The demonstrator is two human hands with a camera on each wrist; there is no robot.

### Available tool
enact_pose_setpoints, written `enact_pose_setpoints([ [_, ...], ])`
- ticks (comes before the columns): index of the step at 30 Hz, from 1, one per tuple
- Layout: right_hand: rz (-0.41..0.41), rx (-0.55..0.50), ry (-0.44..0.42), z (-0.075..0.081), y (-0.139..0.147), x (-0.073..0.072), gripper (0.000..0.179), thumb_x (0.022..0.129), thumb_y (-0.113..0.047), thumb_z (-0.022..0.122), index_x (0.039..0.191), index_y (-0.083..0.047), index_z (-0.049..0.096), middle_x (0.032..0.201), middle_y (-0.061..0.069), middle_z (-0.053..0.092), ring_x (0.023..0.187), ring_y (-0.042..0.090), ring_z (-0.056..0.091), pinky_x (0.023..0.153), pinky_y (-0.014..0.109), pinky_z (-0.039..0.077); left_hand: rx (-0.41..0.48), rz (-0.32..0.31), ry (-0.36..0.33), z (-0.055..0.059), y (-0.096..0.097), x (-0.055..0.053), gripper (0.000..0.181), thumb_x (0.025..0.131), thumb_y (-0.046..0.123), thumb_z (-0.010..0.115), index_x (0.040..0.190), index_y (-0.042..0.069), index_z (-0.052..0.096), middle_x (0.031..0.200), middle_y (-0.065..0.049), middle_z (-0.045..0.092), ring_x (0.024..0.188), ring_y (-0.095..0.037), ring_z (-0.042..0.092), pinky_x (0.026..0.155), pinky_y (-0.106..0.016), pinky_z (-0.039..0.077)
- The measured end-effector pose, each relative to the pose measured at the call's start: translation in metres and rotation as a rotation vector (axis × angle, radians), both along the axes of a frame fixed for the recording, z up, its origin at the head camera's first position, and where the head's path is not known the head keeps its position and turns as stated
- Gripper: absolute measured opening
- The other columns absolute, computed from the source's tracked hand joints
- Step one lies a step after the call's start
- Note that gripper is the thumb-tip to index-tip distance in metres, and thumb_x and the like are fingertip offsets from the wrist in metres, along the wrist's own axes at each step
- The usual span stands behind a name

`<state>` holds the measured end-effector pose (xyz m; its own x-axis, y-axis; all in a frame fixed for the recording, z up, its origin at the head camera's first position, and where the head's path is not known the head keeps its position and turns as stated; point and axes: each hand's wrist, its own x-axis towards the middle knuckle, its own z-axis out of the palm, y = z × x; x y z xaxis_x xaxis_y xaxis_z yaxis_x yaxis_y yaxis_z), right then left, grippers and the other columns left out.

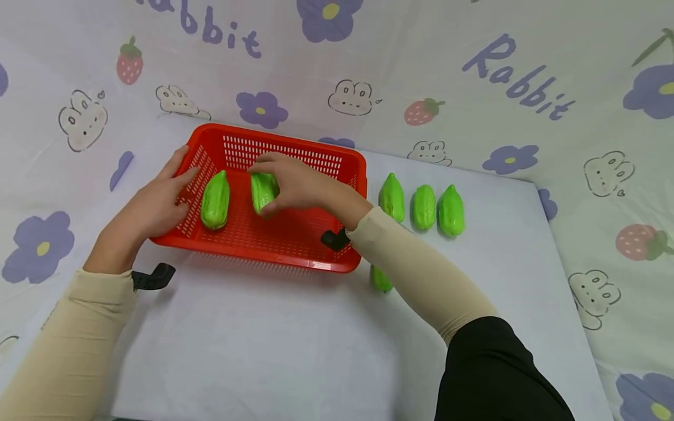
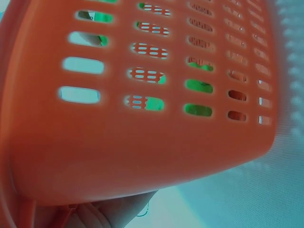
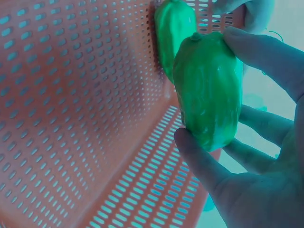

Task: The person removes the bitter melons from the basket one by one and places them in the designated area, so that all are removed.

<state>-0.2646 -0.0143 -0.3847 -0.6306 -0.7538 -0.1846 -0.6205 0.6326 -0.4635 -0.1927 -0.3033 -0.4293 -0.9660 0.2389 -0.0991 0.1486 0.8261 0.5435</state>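
Note:
In the head view a red plastic basket [image 1: 263,254] with slotted walls sits on the white table. My left hand [image 1: 152,202] grips its left end, with fingers reaching over the rim to the inside. Above the basket floor, my right hand [image 1: 300,184] holds a ridged green papaya-like fruit [image 1: 263,190]. The right wrist view shows the thumb and fingertips around this fruit [image 3: 209,90]. A second green fruit [image 1: 215,202] lies inside the basket near the left wall. The basket's slotted side [image 2: 128,152] fills most of the left wrist view.
Right of the basket, three more green fruits stand in a row: one [image 1: 392,199], another [image 1: 423,207] and a third [image 1: 451,211]. Another fruit [image 1: 381,279] is partly hidden under my right sleeve [image 1: 421,272]. A rabbit-printed cloth [image 1: 295,70] hangs behind the table.

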Motion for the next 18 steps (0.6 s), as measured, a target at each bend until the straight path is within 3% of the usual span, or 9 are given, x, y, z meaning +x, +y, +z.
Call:
enact_pose_setpoints([
  [12,-0.016,-0.036,0.017,0.013,0.026,0.017,0.085,0.089,-0.038,0.09,0.163,-0.02,0.053,0.171,0.001,0.037,0.158,0.021,0.031,0.123,0.037,0.037,-0.002,-0.004,-0.016,0.0,0.0,0.0,0.085,0.089,-0.008,0.057,0.168,-0.003,0.028,0.181,-0.004,-0.017,0.155,-0.056,0.026,0.099,-0.069,0.054],
  [18,-0.037,-0.046,0.037,0.018,0.039,0.023,0.084,0.088,-0.037,0.09,0.163,-0.022,0.053,0.171,0.001,0.037,0.158,0.02,0.03,0.12,0.037,0.041,0.001,0.003,-0.016,0.002,0.001,0.002,0.084,0.09,-0.007,0.056,0.169,-0.002,0.028,0.181,-0.003,-0.016,0.152,-0.057,0.03,0.095,-0.067,0.056],
])
